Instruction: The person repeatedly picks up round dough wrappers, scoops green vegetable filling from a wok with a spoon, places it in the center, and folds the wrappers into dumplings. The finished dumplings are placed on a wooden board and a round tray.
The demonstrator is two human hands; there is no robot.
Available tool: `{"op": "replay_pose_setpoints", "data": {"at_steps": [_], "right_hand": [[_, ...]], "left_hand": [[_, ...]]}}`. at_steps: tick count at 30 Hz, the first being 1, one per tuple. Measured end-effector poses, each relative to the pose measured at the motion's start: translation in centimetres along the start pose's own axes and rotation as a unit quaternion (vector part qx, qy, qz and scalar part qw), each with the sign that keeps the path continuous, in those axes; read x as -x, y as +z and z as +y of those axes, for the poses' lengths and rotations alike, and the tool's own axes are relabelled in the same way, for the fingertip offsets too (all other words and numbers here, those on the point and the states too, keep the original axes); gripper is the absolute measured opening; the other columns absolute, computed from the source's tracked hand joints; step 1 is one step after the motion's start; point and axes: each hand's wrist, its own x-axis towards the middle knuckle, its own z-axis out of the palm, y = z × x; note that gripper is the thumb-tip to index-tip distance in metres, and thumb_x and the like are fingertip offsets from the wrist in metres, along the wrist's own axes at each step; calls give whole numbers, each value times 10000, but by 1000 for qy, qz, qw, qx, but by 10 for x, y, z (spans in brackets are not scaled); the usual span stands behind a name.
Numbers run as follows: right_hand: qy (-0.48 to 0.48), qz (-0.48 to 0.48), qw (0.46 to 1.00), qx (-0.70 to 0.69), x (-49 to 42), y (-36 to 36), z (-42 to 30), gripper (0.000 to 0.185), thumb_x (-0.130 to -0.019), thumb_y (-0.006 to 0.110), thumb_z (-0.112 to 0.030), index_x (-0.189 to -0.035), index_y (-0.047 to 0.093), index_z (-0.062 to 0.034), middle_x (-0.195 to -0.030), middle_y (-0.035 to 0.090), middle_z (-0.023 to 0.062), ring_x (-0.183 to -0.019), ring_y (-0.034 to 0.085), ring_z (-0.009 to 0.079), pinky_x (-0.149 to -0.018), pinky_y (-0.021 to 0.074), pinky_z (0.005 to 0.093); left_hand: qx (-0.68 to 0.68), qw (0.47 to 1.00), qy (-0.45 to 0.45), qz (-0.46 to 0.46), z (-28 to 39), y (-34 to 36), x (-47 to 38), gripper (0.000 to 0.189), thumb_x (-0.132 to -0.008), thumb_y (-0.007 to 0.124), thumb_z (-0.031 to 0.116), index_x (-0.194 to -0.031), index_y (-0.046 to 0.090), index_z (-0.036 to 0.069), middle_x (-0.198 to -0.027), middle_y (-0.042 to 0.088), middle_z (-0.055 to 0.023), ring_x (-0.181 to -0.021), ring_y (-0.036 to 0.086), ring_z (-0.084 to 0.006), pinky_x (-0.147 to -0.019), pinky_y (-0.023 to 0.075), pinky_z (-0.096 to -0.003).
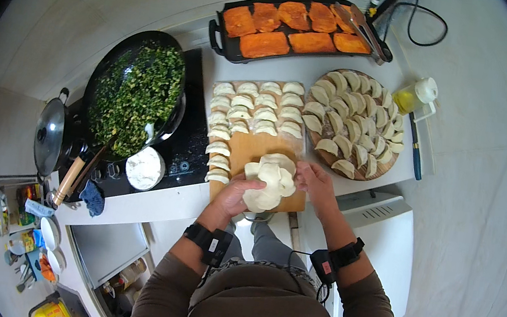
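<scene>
My left hand (pixel 237 195) holds a fanned stack of round dough wrappers (pixel 272 183) over the near part of a wooden board (pixel 255 148). The fingers of my right hand (pixel 316 182) are pinched at the right edge of the stack; whether they grip a wrapper is unclear. Folded dumplings (pixel 265 114) lie in rows on the board's far part and down its left side. To the right, more dumplings (pixel 353 131) cover a round wooden board (pixel 380 172).
A wok of chopped green filling (pixel 138 93) and a bowl of white flour (pixel 145 168) are at left. Behind the boards lies a black griddle (pixel 229 50) with orange slices and metal tongs (pixel 361 30). An oil bottle (pixel 413 96) and a blue-handled knife (pixel 416 157) are at right.
</scene>
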Motion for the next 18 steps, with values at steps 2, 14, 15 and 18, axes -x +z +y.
{"op": "replay_pose_setpoints", "data": {"at_steps": [2, 14, 15, 18], "right_hand": [[58, -33, 997, -42, 2, 6, 0, 418, -945, 431, -312, -1211, 455, 10, -1068, 588, 72, -944, 591, 167, -802, 480, 296], [-33, -82, 995, -50, 8, 52, -2, 301, -932, 500, -196, -1141, 560, 11, -970, 606, 19, -853, 549, 83, -761, 447, 233], [-12, -78, 996, -47, 10, 57, -4, 313, -936, 494, -220, -1135, 563, 12, -973, 610, 29, -863, 559, 93, -771, 452, 239], [39, -46, 995, -81, 15, 67, -2, 372, -940, 476, -304, -1126, 564, 6, -989, 625, 74, -887, 596, 150, -791, 480, 268]], "left_hand": [[17, 1000, 6, 25, -2, 0, 3, 472, -771, 620, 30, -1216, 467, -3, -1105, 594, -138, -952, 620, -275, -834, 514, -393], [-21, 994, 86, 62, 6, 4, 29, 435, -796, 645, 73, -1198, 492, 13, -1092, 607, -99, -948, 623, -212, -833, 512, -337], [-18, 993, 98, 60, 8, 4, 32, 434, -800, 646, 83, -1200, 492, 14, -1091, 608, -96, -950, 623, -209, -835, 510, -333], [16, 990, 123, 69, 15, 0, 43, 439, -805, 629, 75, -1215, 485, 14, -1107, 602, -101, -989, 607, -215, -875, 491, -338]]}}
